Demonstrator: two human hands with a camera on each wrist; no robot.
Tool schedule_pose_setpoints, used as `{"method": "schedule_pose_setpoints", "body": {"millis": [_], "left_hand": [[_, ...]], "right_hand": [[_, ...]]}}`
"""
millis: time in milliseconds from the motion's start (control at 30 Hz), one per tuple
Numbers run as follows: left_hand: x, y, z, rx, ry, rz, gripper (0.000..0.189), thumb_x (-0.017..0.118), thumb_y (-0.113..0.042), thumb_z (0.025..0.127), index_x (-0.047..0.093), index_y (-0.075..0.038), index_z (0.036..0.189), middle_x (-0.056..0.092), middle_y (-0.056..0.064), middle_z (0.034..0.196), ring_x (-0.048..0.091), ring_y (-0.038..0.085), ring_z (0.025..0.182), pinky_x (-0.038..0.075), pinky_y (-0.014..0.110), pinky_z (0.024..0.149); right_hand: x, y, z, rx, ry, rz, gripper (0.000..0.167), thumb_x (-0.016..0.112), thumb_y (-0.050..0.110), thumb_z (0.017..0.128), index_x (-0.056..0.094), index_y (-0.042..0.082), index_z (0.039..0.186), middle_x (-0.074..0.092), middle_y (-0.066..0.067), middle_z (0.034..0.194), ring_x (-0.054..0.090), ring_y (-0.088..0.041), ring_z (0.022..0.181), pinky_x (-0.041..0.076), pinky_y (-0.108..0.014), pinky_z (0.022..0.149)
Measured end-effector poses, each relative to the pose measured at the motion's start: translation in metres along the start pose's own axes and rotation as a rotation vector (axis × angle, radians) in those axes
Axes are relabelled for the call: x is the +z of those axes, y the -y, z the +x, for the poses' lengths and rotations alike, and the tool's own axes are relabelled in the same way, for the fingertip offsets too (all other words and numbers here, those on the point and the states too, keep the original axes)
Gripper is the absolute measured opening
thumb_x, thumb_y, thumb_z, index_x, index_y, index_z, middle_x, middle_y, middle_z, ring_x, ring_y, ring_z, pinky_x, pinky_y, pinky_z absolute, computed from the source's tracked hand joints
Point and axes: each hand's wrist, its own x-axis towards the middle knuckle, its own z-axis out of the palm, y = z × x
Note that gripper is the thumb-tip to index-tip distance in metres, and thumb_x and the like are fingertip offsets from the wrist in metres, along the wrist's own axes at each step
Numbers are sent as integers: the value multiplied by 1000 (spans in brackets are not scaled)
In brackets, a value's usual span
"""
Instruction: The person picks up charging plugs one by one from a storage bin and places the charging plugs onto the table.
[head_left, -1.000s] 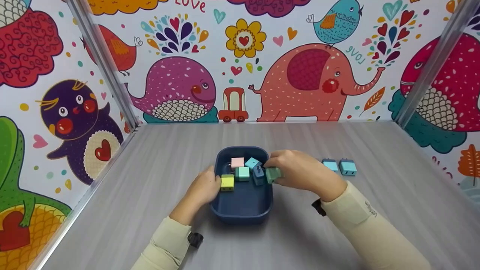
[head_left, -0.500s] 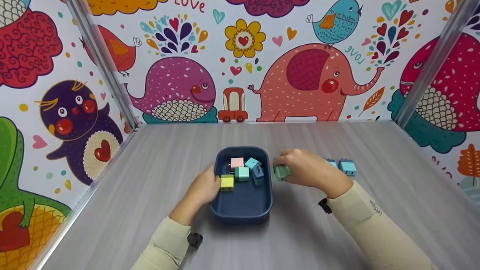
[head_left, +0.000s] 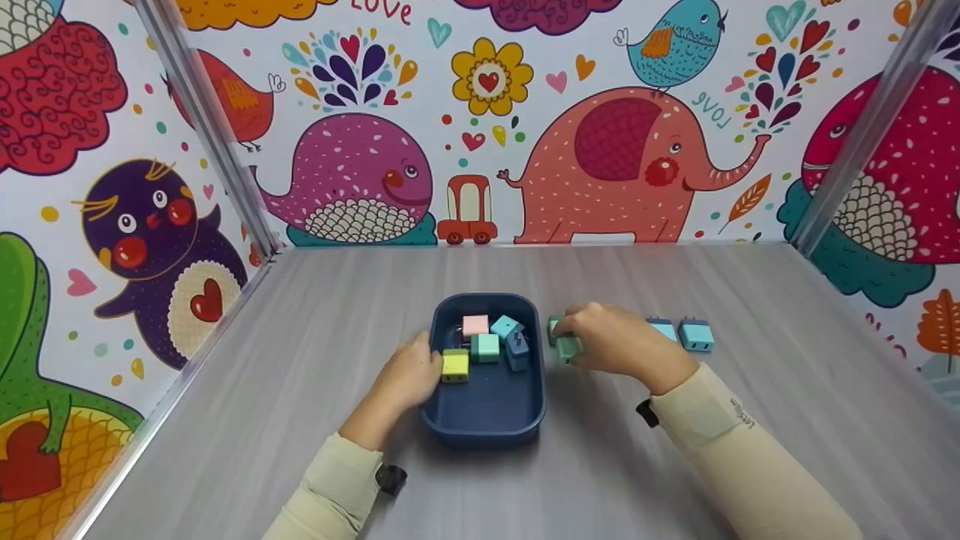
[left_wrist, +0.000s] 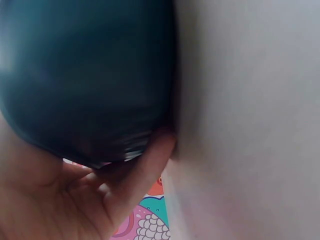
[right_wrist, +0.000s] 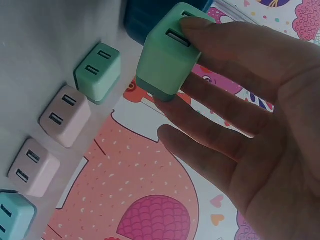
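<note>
A right hand (head_left: 611, 341) pinches a green charger (right_wrist: 167, 57) between thumb and fingertips, just off the right edge of a navy bin (head_left: 484, 409), as seen through my head and wrist views. I cannot tell whether the charger touches the worktop (head_left: 337, 300). The left hand (head_left: 407, 373) grips the bin's left edge, its thumb at the rim.

Just beyond the pinched piece, a second green charger (right_wrist: 98, 74) heads a row on the worktop; my right wrist view shows two pale pink chargers (right_wrist: 69, 120) next, then light-blue ones (head_left: 697, 335) towards the worktop's right edge.

Inside the bin, I count five: a yellow charger (head_left: 454, 366) along the left edge, a pink one (head_left: 475, 326) near the far edge, a sky-blue one (head_left: 505, 325) by the far right corner, a dark-blue one (head_left: 517, 351) near the right edge and a mint one (head_left: 487, 347) among them.
</note>
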Motion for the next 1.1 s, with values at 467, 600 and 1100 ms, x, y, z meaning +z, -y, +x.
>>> {"method": "schedule_pose_setpoints", "body": {"millis": [467, 600, 1100], "left_hand": [[-1, -2, 1, -18, 15, -1, 56, 47, -16, 110, 39, 15, 156, 50, 34, 154, 52, 46, 142, 43, 58, 116], [-2, -2, -1, -26, 17, 1, 56, 47, -16, 110, 39, 14, 156, 50, 34, 154, 51, 46, 143, 43, 58, 116], [-1, -2, -2, -3, -10, 6, 52, 48, -15, 110, 44, 12, 153, 58, 32, 147, 59, 45, 135, 48, 59, 110]], "right_hand": [[10, -3, 4, 32, 14, -7, 48, 96, 3, 76, 82, 10, 122, 76, -15, 118, 76, -31, 101, 64, -46, 83], [13, -3, 4, 22, 11, -24, 47, 95, 2, 77, 82, 9, 122, 76, -15, 118, 75, -30, 98, 64, -45, 84], [23, -4, 9, 20, -2, -66, 44, 96, 3, 76, 83, 8, 118, 77, -12, 107, 73, -23, 86, 65, -43, 81]]}}
